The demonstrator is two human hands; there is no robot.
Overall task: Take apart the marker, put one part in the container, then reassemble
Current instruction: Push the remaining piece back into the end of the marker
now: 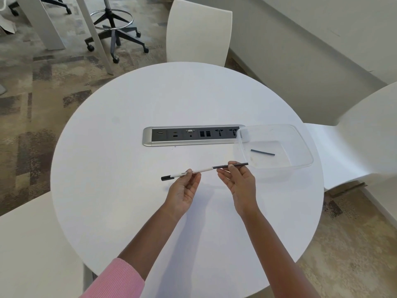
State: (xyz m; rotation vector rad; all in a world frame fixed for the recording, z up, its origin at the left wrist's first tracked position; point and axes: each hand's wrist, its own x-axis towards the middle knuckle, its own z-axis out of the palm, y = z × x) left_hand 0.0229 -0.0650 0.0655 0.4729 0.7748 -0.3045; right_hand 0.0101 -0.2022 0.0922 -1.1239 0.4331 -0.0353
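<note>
I hold a thin marker above the white round table. My left hand pinches its white barrel, whose black cap end points left. My right hand pinches a dark thin rod that sticks out of the barrel's right end. A clear plastic container stands just right of my hands, and a short dark marker part lies on its bottom.
A silver and black socket strip is set into the table's middle, partly under the container's left corner. White chairs stand at the far side, right and near left. A wheeled stool stands on the carpet beyond.
</note>
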